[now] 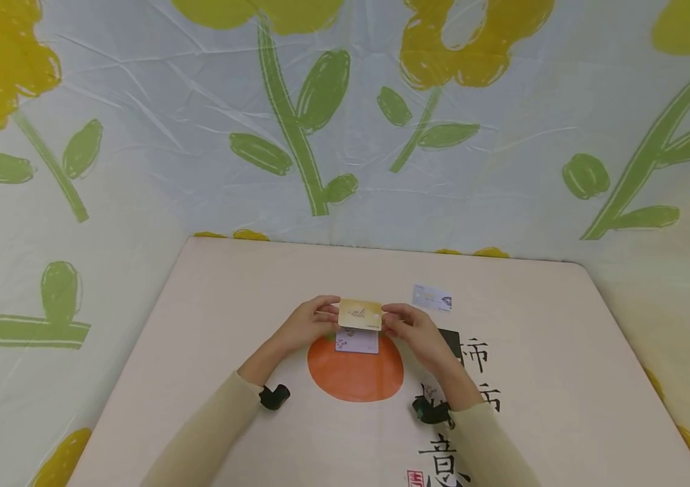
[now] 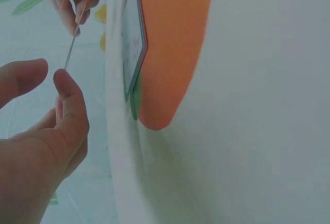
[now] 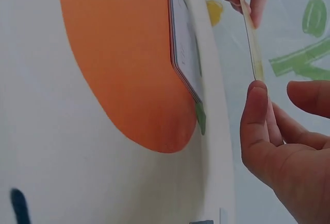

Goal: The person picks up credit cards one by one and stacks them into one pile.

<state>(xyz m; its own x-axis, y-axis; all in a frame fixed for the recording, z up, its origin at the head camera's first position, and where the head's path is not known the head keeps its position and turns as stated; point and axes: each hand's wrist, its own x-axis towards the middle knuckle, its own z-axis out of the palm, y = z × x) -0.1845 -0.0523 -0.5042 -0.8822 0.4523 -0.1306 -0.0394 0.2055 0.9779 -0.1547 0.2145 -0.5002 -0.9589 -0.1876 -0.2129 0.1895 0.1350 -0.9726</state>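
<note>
L hand (image 1: pixel 308 320), R hand (image 1: pixel 413 330) holding yel. card (image 1: pixel 360 308), tbl (image 1: pixel 229 284): 意 (image 1: pixel 444 467)

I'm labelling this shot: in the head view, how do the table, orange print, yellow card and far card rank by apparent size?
1. Table
2. Orange print
3. Yellow card and far card, unranked: they look close in size, and the yellow one is held nearer the camera.

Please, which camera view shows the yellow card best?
The head view: the yellow card shows its printed face there, held between left hand and right hand. Both wrist views show it nearly edge-on, as a thin strip.
</note>
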